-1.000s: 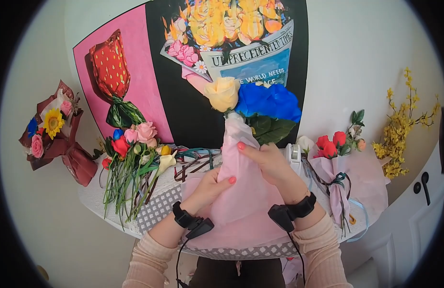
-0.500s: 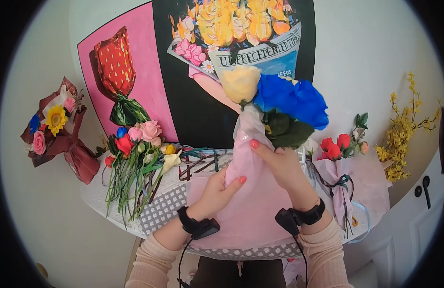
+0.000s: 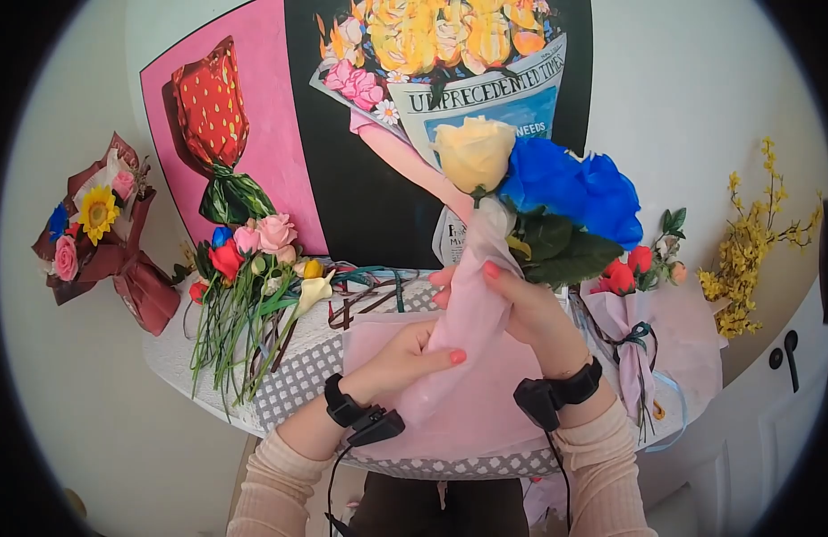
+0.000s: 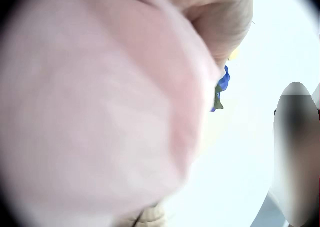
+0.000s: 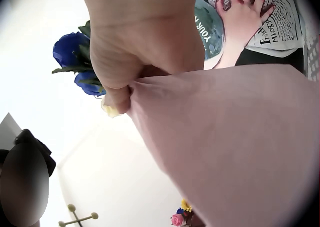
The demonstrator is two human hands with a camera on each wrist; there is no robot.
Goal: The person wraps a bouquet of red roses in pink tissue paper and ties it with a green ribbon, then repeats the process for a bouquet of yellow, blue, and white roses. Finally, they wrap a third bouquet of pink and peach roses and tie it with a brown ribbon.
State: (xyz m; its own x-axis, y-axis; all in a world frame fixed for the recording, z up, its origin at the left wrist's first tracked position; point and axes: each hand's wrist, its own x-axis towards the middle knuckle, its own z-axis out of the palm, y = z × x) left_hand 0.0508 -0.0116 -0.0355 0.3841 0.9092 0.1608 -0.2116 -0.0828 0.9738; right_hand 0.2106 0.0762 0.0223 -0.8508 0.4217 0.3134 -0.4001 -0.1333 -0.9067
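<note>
Pink wrapping paper (image 3: 472, 318) surrounds the stems of a bouquet with a cream rose (image 3: 475, 154), blue flowers (image 3: 575, 192) and dark green leaves (image 3: 571, 255). Just below the blooms, my right hand (image 3: 535, 313) grips the gathered paper, its fingertips showing on the far side. My left hand (image 3: 401, 360) holds the paper lower down, thumb lying across it. The right wrist view shows that hand (image 5: 145, 52) pinching the paper (image 5: 225, 132) at its narrow end. In the left wrist view the paper (image 4: 100, 112) fills much of the picture. The stems are hidden.
Loose flowers (image 3: 253, 295) and ribbons (image 3: 365, 291) lie at the left of the white table (image 3: 177, 358). A maroon-wrapped bouquet (image 3: 145, 282) stands farther left. At the right are a pink-wrapped bouquet (image 3: 631, 358) and yellow branches (image 3: 745, 268). Paintings (image 3: 302, 179) stand behind.
The bouquet has shifted right and grown larger in the head view. Its paper is drawn more narrowly round the stems, and my right hand's fingertips now show beyond the paper's left edge.
</note>
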